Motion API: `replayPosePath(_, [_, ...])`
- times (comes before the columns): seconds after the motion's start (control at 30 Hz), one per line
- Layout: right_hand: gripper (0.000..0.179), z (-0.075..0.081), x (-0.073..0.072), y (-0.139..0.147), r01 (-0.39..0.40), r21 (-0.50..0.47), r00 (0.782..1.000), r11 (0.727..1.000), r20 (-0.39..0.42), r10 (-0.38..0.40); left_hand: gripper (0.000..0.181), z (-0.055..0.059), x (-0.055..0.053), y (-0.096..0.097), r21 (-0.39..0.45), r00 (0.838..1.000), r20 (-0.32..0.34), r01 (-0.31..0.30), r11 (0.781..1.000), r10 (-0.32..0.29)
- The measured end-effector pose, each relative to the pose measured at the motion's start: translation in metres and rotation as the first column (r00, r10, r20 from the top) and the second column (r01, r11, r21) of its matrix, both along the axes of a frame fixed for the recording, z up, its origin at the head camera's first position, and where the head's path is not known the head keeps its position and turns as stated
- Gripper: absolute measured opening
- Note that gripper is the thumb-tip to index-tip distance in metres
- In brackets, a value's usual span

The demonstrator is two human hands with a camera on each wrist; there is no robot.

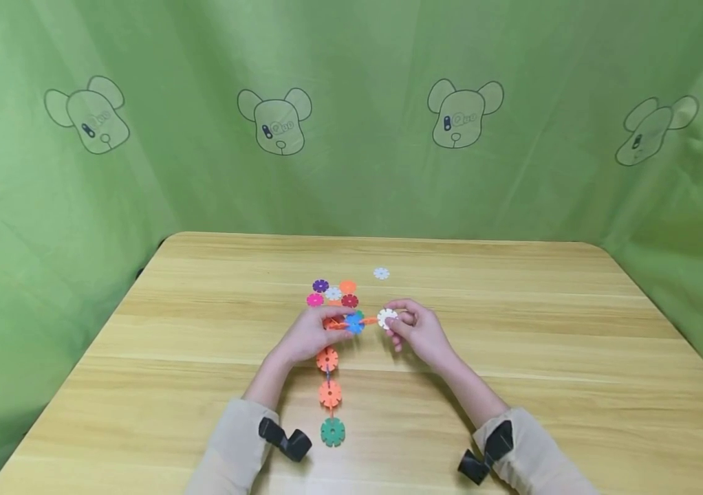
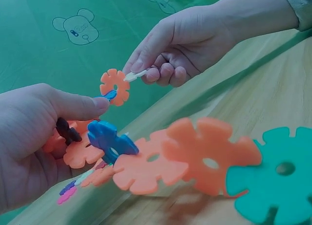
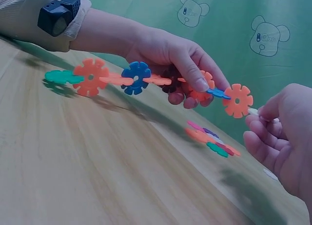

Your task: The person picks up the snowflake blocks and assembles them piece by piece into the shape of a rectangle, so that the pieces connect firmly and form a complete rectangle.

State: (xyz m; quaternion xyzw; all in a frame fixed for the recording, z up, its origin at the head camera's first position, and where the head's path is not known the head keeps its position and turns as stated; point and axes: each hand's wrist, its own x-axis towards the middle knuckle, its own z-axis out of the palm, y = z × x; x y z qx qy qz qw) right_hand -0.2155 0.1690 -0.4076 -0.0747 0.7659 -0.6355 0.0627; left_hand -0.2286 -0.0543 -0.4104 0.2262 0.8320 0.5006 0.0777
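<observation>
My left hand (image 1: 308, 335) grips a chain of interlocking plastic snowflake discs between thumb and fingers. A blue disc (image 1: 354, 323) sticks out at the fingertips, with an orange disc (image 3: 238, 101) slotted onto it. From under the hand the rest of the chain runs toward me, through orange discs (image 1: 329, 394) and a blue disc (image 2: 112, 141) to a green disc (image 1: 332, 432) at the near end. My right hand (image 1: 422, 337) pinches a white disc (image 1: 386, 318) between thumb and forefinger, its edge right at the orange disc's rim. The left hand hides part of the chain.
Beyond the left hand, several loose discs lie grouped on the wooden table (image 1: 512, 295), among them a purple disc (image 1: 320, 285), a pink disc (image 1: 315, 300) and a dark red disc (image 1: 349, 301). Another pale disc (image 1: 381, 273) lies apart, farther back. Green curtain (image 1: 364, 192) surrounds the table.
</observation>
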Motion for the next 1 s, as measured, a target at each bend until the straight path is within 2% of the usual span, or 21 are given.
replayPosePath(0.13, [0.032,0.0,0.001,0.001,-0.003,0.019,1.0,1.0,-0.019,0.004,0.042,0.0,0.002,0.003,-0.056,0.999,-0.036,0.006,0.998,-0.008])
replayPosePath(0.27, [0.032,-0.001,0.001,0.0,-0.002,0.017,1.0,1.0,-0.03,0.003,0.043,0.0,0.003,0.006,-0.103,0.995,-0.086,0.047,0.994,-0.056])
replayPosePath(0.4, [0.031,-0.001,0.001,-0.001,-0.007,0.009,0.999,1.0,-0.037,0.007,0.046,0.0,0.006,0.009,-0.089,0.994,-0.045,0.099,0.991,-0.103])
replayPosePath(0.5, [0.033,-0.001,0.001,-0.001,-0.012,0.006,0.999,1.0,-0.038,0.012,0.047,0.001,0.008,0.01,-0.083,0.994,-0.01,0.111,0.99,-0.112])
replayPosePath(0.77, [0.033,-0.001,0.001,-0.001,-0.008,0.008,0.999,1.0,-0.039,0.008,0.044,-0.001,0.008,0.014,-0.088,0.993,-0.048,0.108,0.99,-0.112])
replayPosePath(1.0, [0.035,-0.002,0.001,0.001,-0.041,0.015,0.998,0.999,-0.049,0.041,0.044,-0.002,0.007,0.015,-0.075,0.995,-0.033,0.088,0.993,-0.091])
